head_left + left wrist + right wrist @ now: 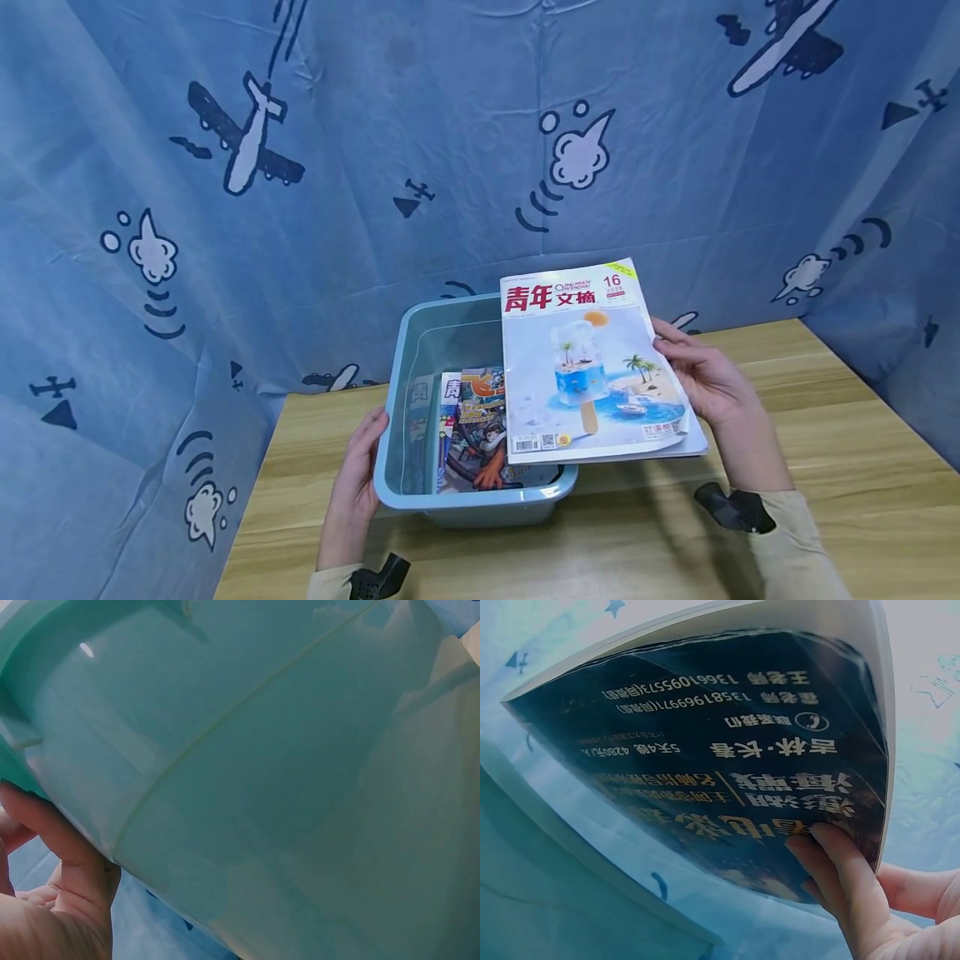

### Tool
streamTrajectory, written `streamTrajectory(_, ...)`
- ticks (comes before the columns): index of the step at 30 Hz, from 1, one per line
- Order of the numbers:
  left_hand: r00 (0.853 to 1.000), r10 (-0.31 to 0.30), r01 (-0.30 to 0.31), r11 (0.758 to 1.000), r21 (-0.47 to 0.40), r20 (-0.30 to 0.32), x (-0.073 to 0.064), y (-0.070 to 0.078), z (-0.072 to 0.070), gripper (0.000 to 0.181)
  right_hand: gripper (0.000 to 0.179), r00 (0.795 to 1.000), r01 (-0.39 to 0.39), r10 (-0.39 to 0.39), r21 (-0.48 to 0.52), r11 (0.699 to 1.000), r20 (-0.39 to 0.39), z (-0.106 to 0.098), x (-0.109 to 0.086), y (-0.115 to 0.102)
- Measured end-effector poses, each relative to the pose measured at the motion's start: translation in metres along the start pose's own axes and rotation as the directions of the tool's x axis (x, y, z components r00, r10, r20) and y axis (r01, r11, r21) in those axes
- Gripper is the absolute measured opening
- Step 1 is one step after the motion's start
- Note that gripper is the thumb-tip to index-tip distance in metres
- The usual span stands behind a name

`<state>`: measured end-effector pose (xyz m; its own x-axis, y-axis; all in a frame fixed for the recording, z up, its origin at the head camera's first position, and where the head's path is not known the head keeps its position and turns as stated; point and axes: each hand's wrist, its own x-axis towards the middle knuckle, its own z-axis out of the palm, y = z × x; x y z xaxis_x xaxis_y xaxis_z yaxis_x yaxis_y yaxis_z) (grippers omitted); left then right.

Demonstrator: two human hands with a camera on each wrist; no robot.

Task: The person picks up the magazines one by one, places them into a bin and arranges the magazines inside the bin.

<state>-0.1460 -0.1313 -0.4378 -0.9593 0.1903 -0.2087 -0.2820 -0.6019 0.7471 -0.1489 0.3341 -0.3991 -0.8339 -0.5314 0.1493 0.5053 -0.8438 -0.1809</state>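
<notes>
A magazine (592,367) with an ice-pop picture on its white and blue cover is held by my right hand (701,375) at its right edge. It hangs over the right part of a light blue plastic bin (405,500). The right wrist view shows the magazine's dark back cover (705,750), with fingers (840,862) against it. My left hand (360,471) grips the bin's left rim; in the left wrist view the bin wall (262,787) fills most of the picture. Inside the bin lies a comic-style magazine (480,433), with another magazine (447,417) partly under it.
The bin stands on a wooden table (810,408). Blue cloth (450,108) printed with airplanes hangs behind the table and at both sides. Black wrist mounts (735,507) sit at both cuffs.
</notes>
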Motion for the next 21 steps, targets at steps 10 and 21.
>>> streamTrajectory(10, 1.000, 0.005, -0.005, 1.000, -0.012, 0.017, 0.000, -0.001, -0.001, 0.022, 0.046, 1.000, -0.006, 0.006, -0.011, 1.000, -0.010, 0.000, 0.011, 0.010)
streamTrajectory(21, 1.000, 0.002, -0.002, 1.000, -0.023, -0.007, 0.001, -0.001, 0.000, 0.021, 0.043, 0.999, -0.005, 0.005, -0.001, 1.000, -0.038, 0.000, 0.020, 0.017)
